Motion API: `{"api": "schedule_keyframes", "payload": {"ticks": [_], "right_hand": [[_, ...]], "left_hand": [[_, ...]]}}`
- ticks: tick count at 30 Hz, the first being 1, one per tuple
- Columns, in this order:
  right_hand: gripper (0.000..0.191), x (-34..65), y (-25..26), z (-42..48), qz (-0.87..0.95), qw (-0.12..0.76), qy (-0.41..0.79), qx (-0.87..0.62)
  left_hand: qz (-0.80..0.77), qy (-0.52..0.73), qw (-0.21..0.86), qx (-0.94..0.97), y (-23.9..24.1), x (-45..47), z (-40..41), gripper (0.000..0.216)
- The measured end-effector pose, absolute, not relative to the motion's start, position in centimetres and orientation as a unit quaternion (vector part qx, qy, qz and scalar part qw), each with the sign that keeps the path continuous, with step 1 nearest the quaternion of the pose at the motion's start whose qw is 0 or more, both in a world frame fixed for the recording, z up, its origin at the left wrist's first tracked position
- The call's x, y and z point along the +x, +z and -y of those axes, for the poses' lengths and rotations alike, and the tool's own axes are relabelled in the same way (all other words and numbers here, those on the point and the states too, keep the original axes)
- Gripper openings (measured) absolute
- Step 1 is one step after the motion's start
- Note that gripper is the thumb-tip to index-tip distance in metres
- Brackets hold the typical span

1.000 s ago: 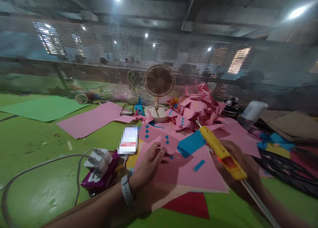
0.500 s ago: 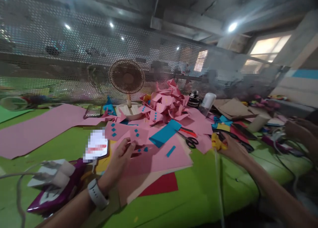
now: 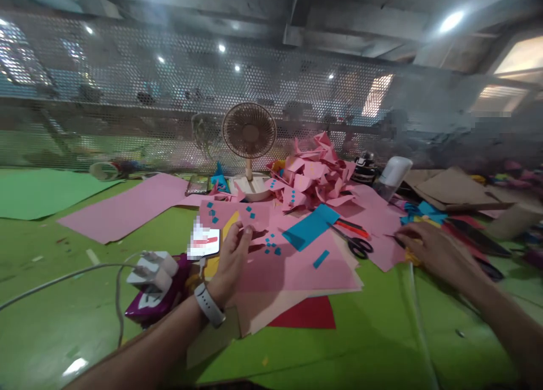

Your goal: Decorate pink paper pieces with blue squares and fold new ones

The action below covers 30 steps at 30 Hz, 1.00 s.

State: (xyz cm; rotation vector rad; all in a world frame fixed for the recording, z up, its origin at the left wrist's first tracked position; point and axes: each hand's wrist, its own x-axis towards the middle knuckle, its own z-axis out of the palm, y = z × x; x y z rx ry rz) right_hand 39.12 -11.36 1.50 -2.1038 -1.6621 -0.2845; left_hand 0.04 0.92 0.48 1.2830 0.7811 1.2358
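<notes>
On the green table (image 3: 369, 339): paper, tools and cords crowd together around a working spot in the middle.
Pink paper heap (image 3: 318, 172): loose, rumpled pieces piled at the back, just right of a small fan (image 3: 249, 131); a draught from it could scatter the lighter ones.
Pink sheet (image 3: 305, 274): lies flat in the middle, over paler paper.
Right hand (image 3: 436, 253): well off to the right, fingers bent over a yellow object (image 3: 412, 258) they mostly cover; whether they grip it, I cannot tell.
Left hand (image 3: 232, 255): thumb and fingers pinched together on a pink card.
Blue paper (image 3: 311, 227): on the sheet, with scissors (image 3: 360, 247) to its right; a sweeping wrist might knock them.
White cord (image 3: 418, 316): runs from the yellow object toward the near edge; if snagged, it could drag the object.
Pink card (image 3: 259, 213): in the left fingers, bearing blue diamonds; too hard a pinch may crease it.
Loose blue diamonds (image 3: 271, 244): tiny, scattered beside the left hand, easily brushed astray.
</notes>
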Motion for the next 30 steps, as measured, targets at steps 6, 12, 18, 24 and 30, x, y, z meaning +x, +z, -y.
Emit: {"api": "schedule_keyframes", "payload": {"ticks": [6,12,18,24,30], "right_hand": [[0.018,24.4,2.4,4.9,0.775,0.222,0.064,-0.588],[0.012,19.1,0.4,1.0,0.837,0.138,0.058,-0.526],[0.014,18.6,-1.1,0.3,0.855,0.097,-0.034,-0.508],[0.016,17.8,-0.4,0.7,0.860,0.039,-0.076,-0.503],[0.015,17.6,-0.4,0.6,0.856,0.051,-0.073,-0.509]], "left_hand": [[-0.376,0.504,0.574,0.524,0.6,0.1,-0.4,0.025],[-0.390,0.495,0.600,0.493,0.4,0.2,-0.7,0.023],[-0.363,0.500,0.610,0.497,-0.3,0.4,-1.1,0.022],[-0.333,0.503,0.613,0.510,-0.8,0.4,-1.2,0.018],[-0.335,0.504,0.608,0.514,-0.8,0.4,-1.1,0.020]]}}
